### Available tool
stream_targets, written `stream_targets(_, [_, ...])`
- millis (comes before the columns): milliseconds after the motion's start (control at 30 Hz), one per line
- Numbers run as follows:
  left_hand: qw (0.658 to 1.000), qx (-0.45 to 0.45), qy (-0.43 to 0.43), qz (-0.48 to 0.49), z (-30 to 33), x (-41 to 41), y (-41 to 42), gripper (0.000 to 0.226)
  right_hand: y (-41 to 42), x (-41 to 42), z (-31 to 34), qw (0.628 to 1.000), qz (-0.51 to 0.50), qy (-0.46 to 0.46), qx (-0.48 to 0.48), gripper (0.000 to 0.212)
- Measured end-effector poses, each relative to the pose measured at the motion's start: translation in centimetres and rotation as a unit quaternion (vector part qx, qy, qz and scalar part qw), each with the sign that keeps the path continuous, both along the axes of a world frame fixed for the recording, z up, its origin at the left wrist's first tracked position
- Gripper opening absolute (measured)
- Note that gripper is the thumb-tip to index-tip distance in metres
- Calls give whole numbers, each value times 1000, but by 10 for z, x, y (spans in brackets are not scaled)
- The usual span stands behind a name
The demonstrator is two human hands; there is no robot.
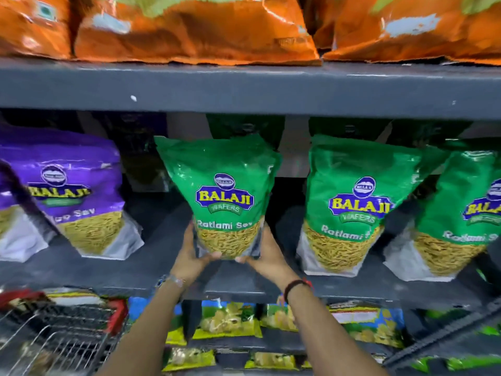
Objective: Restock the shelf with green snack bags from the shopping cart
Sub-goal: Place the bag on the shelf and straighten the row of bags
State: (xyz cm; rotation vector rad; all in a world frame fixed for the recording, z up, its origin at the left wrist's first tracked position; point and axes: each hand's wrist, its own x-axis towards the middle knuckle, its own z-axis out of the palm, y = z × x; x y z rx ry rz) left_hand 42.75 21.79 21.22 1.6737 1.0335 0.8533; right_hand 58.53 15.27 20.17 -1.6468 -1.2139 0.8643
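A green Balaji Ratlami Sev bag (225,185) stands upright at the middle of the dark grey shelf (151,270). My left hand (191,256) grips its lower left corner and my right hand (267,256) grips its lower right corner, thumbs meeting under the clear bottom. Two more green bags stand to the right, the nearer one (352,202) and another (461,213) at the frame's edge. Further green bags sit in shadow behind them. The shopping cart (62,332) with a red handle is at the lower left; what it holds is blurred.
Purple Balaji bags (73,191) fill the shelf's left side. Orange bags (189,28) crowd the shelf above, whose front edge (244,88) hangs low over the bags. Yellow-green and blue packets (230,321) sit on the lower shelves. A gap lies between the held bag and the purple ones.
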Motion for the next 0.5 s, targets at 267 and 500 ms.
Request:
stream_targets(267, [998,-9,-54,-38,-3,-10,-7,97,-17,-13,-2,998,-52,20,30,83])
stream_targets(500, [999,-20,19,-41,-7,-12,-11,115,-24,-10,-4,999,-30,19,6,94])
